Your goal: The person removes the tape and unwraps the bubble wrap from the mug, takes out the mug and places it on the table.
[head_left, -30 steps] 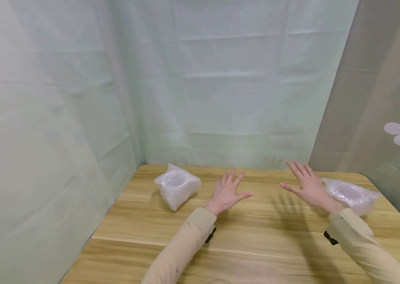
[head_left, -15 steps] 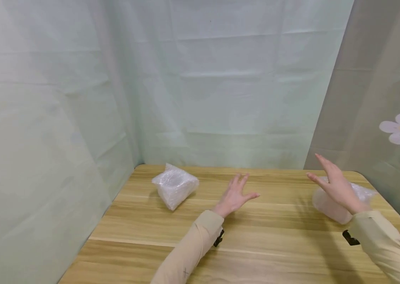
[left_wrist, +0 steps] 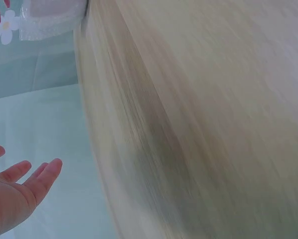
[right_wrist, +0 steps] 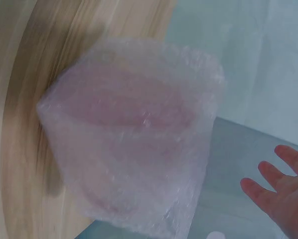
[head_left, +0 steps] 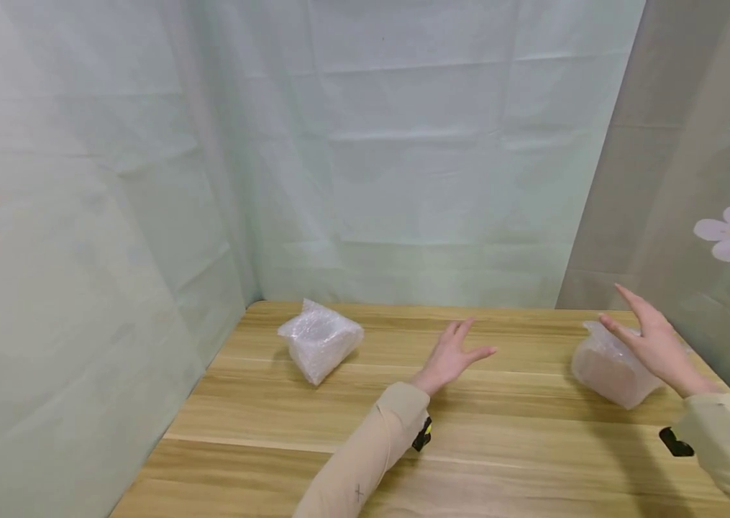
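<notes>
My right hand [head_left: 657, 354] is held over the right part of the table, fingers extended and thumb apart. In the head view it overlaps a bubble-wrapped package [head_left: 612, 370]. The right wrist view shows that package [right_wrist: 134, 134] large, its pinkish content blurred by the wrap, with the fingers [right_wrist: 273, 179] spread beside it and not gripping it. My left hand [head_left: 450, 357] hovers over the middle of the table, thumb out to the right, holding nothing. Farther left lies another bubble-wrapped package [head_left: 321, 342], pointed at its corners, its content hidden.
The wooden table [head_left: 468, 460] ends at a pale green curtain [head_left: 416, 187] behind it. More curtain stands close on the left. On the right, a grey-green curtain [head_left: 649, 194] bears white flowers. Both sleeves have a black strap at the wrist.
Both hands have moved to the right. The right hand has turned from palm down to edge-on, and more of the right package shows. The left package stays in place.
</notes>
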Available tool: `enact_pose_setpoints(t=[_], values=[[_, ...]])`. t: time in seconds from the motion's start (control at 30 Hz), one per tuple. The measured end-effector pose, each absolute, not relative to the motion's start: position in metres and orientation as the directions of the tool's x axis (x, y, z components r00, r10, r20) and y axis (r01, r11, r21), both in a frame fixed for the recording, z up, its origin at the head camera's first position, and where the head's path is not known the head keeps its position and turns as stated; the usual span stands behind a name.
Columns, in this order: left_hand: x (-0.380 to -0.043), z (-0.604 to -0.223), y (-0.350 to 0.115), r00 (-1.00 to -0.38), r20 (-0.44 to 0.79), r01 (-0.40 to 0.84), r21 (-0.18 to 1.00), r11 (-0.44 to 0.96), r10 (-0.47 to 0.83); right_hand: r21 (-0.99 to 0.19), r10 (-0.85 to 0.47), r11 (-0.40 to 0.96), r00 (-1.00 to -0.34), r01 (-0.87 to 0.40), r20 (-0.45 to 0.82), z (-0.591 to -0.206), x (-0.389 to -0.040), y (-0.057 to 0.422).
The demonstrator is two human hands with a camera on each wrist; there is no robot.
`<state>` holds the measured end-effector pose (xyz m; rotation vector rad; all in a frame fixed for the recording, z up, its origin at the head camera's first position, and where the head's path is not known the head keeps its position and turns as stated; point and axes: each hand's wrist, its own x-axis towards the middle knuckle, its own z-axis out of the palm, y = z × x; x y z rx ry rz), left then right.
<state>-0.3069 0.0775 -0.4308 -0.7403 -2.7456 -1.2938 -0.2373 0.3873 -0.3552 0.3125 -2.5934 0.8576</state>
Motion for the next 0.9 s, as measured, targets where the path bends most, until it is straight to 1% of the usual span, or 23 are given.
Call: enact_pose_setpoints(t=[0.2,0.33,0.67,0.9], values=[[-0.305,-0.432,0.092,-0.897,0.192,0.381,0.794,0.474,0.399,-0.532,-0.057,0.799,-0.917,-0.279,0.395,-0.351,-0.232,0.398],[-0.303,-0.433,0.105,-0.893,0.194,0.378,0.813,0.443,0.405,-0.555,-0.025,0.795,-0.928,-0.245,0.373,-0.353,-0.229,0.407],[-0.297,-0.436,0.136,-0.84,0.26,0.456,0.814,0.36,0.476,-0.654,0.045,0.729,-0.939,-0.202,0.341,-0.365,-0.225,0.428],[-0.291,-0.437,0.151,-0.805,0.309,0.529,0.76,0.378,0.507,-0.675,0.089,0.716,-0.936,-0.178,0.341,-0.375,-0.219,0.444]])
